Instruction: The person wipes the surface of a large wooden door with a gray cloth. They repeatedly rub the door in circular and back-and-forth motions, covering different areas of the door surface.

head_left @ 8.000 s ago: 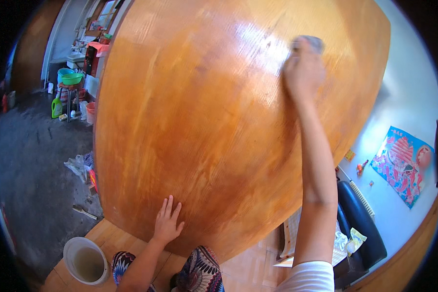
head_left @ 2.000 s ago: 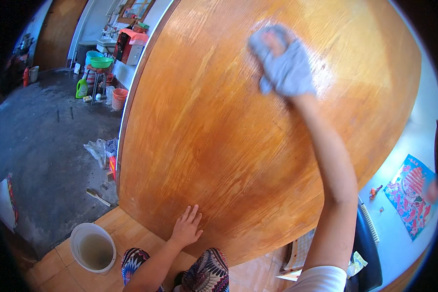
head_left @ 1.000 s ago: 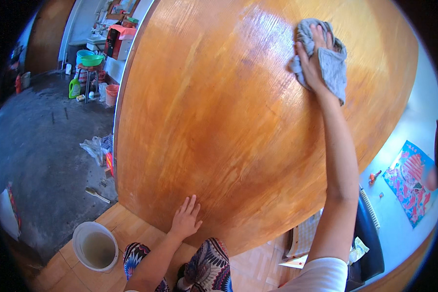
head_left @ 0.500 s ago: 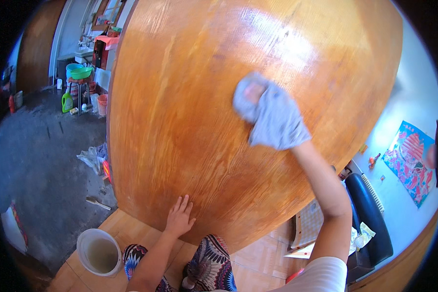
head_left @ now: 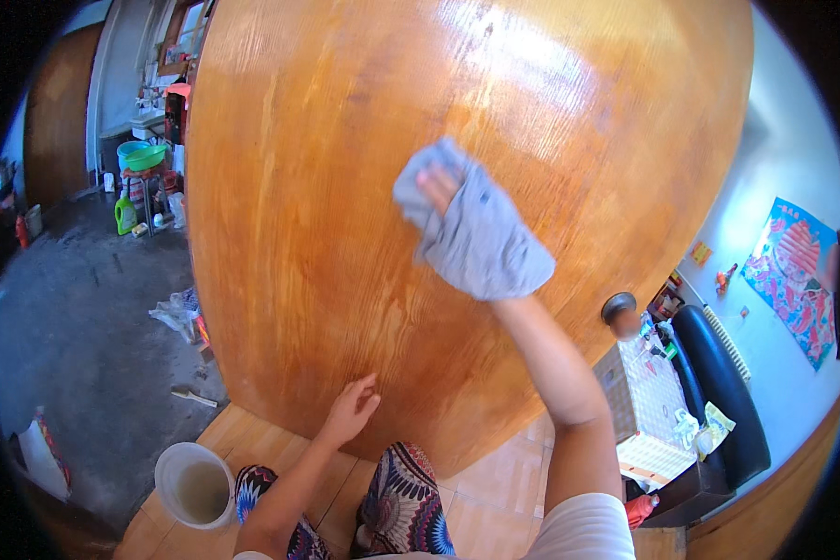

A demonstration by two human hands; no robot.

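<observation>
1. Keep the cloth (head_left: 485, 238) spread as it is on the right hand (head_left: 439, 191): the fingers reach out fairly straight with loose bends, while the cloth covers the back of the hand. Blur hides how firmly it is gripped. Pressing with the whole palm should wipe more evenly than fingertips alone.

2. The cloth is above and to the right of the left hand (head_left: 350, 413), over the middle of the wooden door (head_left: 289, 233). Long, overlapping strokes along the mostly upright grain would probably leave fewer missed strips.

3. The left hand is half curled, with nothing visible in it, close to the lower part of the door; I cannot tell whether it touches. A light palm there could steady the body during high reaches.

4. Above the right hand the surface shines strongly, which may be wetness. Looking across that glare is a good way to spot streaks.

5. Below and right of the right hand sits the round knob (head_left: 621, 313); a folded cloth edge should suit its rim.

6. Below and left of the left hand, the bucket (head_left: 165, 490) holds cloudy water (head_left: 203, 493). Wring hard after rinsing, to limit drips.
</observation>
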